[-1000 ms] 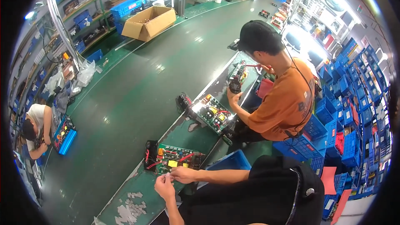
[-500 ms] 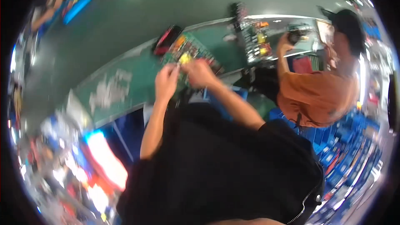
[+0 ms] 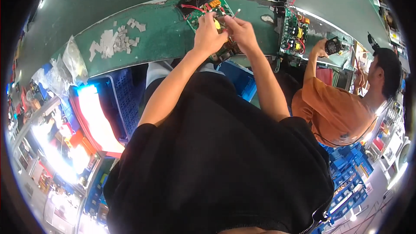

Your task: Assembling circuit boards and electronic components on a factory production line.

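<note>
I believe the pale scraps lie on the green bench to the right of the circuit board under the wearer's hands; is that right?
Not quite: the head view shows the pale scraps on the green bench left of that circuit board.

On the long green bench (image 3: 162, 37) I see a green rectangular circuit board (image 3: 217, 23) under the left hand (image 3: 209, 34) and right hand (image 3: 243, 34), flat white scraps (image 3: 107, 44) to its left, a narrower green circuit board (image 3: 296, 32) to its right. Nearer, apparently below bench height: a blue plastic bin (image 3: 241, 79).
</note>
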Motion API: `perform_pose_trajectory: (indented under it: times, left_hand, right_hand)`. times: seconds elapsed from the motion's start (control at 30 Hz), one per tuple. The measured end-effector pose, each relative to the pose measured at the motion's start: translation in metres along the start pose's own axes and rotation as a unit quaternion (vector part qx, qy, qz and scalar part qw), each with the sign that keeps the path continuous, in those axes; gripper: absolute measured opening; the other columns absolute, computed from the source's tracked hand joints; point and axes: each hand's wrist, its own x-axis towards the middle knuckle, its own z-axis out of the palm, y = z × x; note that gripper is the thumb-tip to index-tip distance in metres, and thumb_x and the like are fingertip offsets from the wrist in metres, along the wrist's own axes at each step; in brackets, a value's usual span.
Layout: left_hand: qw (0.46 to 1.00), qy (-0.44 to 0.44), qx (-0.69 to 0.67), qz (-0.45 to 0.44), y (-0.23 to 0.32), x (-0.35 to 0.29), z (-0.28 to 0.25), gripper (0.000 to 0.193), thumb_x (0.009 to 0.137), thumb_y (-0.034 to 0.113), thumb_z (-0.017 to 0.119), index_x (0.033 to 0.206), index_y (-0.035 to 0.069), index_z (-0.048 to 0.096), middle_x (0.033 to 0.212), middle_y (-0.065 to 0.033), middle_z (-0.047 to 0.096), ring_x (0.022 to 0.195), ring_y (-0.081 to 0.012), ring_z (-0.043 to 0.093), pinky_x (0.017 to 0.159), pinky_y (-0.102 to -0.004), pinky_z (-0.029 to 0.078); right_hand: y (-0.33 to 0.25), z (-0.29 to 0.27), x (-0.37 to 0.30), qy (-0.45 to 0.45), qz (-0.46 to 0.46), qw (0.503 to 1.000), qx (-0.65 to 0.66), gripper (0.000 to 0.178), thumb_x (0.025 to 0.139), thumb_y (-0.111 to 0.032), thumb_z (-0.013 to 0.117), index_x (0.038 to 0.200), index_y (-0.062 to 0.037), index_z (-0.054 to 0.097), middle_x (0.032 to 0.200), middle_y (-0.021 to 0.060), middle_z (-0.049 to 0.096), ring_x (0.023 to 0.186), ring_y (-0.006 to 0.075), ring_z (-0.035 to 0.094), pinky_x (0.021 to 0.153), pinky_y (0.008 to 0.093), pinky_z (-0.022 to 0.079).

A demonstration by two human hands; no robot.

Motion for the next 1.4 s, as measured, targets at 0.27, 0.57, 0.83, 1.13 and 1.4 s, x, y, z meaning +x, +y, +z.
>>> perform_pose_trajectory:
  times: [0.27, 0.57, 0.83, 1.13, 1.4]
  left_hand:
    - [0.982, -0.175, -0.067, 0.002, -0.011, 0.031, 0.009, 0.024, 0.085, 0.013, 0.066, 0.103, -0.003, 0.065, 0.090, -0.0115, 0.071, 0.085, -0.0183, 0.068, 0.074, -0.0347, 0.053]
    - [0.958, -0.185, -0.196, -0.095, -0.017, 0.030, -0.024, 0.025, 0.093, 0.024, 0.062, 0.100, 0.000, 0.068, 0.087, -0.0049, 0.071, 0.074, -0.0093, 0.066, 0.063, -0.0241, 0.052]
    - [0.984, -0.088, -0.132, -0.078, -0.030, 0.045, -0.016, 0.025, 0.094, 0.023, 0.058, 0.098, -0.001, 0.067, 0.089, -0.0064, 0.070, 0.078, -0.0137, 0.069, 0.062, -0.0258, 0.053]
    - [0.969, -0.060, -0.209, -0.117, -0.038, 0.055, -0.038, 0.028, 0.093, 0.017, 0.058, 0.112, -0.005, 0.058, 0.094, -0.0095, 0.069, 0.078, -0.0157, 0.068, 0.062, -0.0267, 0.054]
    - [0.970, -0.060, -0.186, -0.146, -0.060, 0.035, -0.019, 0.023, 0.092, 0.019, 0.061, 0.105, 0.000, 0.066, 0.088, -0.0065, 0.068, 0.075, -0.0129, 0.067, 0.059, -0.0258, 0.053]
  right_hand:
    - [-0.005, -0.020, 0.017, 0.007, -0.034, 0.999, 0.015, 0.026, 0.092, -0.016, 0.066, 0.108, 0.0050, 0.067, 0.084, 0.0047, 0.068, 0.078, 0.0104, 0.062, 0.069, 0.0217, 0.048]
    - [-0.015, -0.032, 0.043, 0.120, -0.061, 0.991, -0.018, 0.024, 0.092, -0.015, 0.065, 0.104, 0.0047, 0.070, 0.087, 0.0038, 0.067, 0.077, 0.0088, 0.059, 0.071, 0.0215, 0.046]
    - [-0.016, -0.020, 0.022, 0.003, -0.168, 0.980, -0.107, 0.025, 0.094, -0.016, 0.062, 0.110, 0.0008, 0.069, 0.095, 0.0028, 0.067, 0.085, 0.0086, 0.057, 0.079, 0.0234, 0.045]
    - [-0.010, 0.019, -0.014, 0.059, -0.033, 0.987, 0.145, 0.029, 0.095, -0.013, 0.059, 0.114, 0.0095, 0.063, 0.088, 0.0033, 0.063, 0.071, 0.0063, 0.056, 0.068, 0.0191, 0.047]
    - [-0.012, 0.029, -0.009, 0.041, 0.015, 0.980, 0.195, 0.024, 0.094, -0.011, 0.061, 0.110, 0.0069, 0.066, 0.075, -0.0020, 0.054, 0.061, 0.0022, 0.040, 0.056, 0.0194, 0.032]
